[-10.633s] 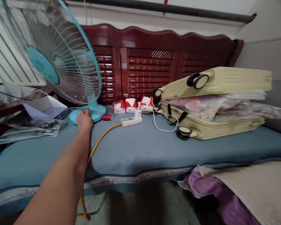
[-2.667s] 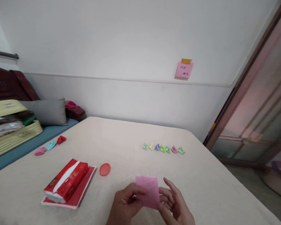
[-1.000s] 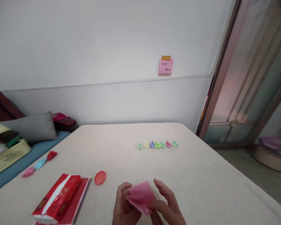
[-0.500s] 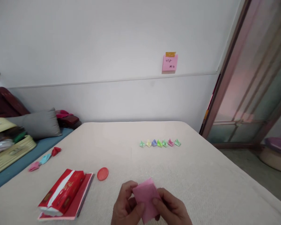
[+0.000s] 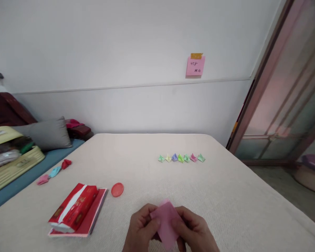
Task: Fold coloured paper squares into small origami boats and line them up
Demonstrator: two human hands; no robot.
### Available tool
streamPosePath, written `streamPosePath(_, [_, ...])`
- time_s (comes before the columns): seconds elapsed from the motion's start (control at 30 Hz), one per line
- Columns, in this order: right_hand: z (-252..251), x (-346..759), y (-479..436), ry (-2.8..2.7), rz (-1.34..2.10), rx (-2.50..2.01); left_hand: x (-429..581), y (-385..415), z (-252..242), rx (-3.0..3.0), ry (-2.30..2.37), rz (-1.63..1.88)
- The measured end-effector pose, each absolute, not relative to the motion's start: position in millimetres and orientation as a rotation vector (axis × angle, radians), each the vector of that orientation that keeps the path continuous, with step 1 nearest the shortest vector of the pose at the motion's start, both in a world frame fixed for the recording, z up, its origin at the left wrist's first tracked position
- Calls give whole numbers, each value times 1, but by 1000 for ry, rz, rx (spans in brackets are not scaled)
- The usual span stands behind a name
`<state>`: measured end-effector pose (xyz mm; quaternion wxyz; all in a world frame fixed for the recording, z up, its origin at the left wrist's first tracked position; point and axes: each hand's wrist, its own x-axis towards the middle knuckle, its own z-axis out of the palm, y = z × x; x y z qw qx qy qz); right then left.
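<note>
A folded piece of pink paper (image 5: 167, 224) is held between my two hands, low in the middle of the view. My left hand (image 5: 143, 227) pinches its left side, thumb on the near face and fingers behind. On the right side my right hand (image 5: 194, 229) grips it the same way, thumb pressed on the front. Farther back stands a row of several small folded paper pieces (image 5: 181, 158) in green, yellow, blue and pink. The fingers behind the paper are partly hidden.
At left a red tissue pack (image 5: 75, 206) lies on a stack of coloured paper sheets (image 5: 98, 210). A round red lid (image 5: 117, 189) is beside them. Red, blue and pink crumpled-looking pieces (image 5: 55, 171) line the table's left edge. A pink note (image 5: 195, 66) is taped to the wall.
The view has shifted slightly, so the table things appear a little higher and farther right. Both hands still hold the pink paper, with the fingers slightly repositioned.
</note>
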<state>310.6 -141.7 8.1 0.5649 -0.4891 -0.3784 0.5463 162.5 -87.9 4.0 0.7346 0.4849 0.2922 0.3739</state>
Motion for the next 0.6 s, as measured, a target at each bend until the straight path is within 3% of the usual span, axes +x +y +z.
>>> streamPosePath(0.6, [9,309,-144,-701,1202,-1111,155,-90,10,1076,753,917])
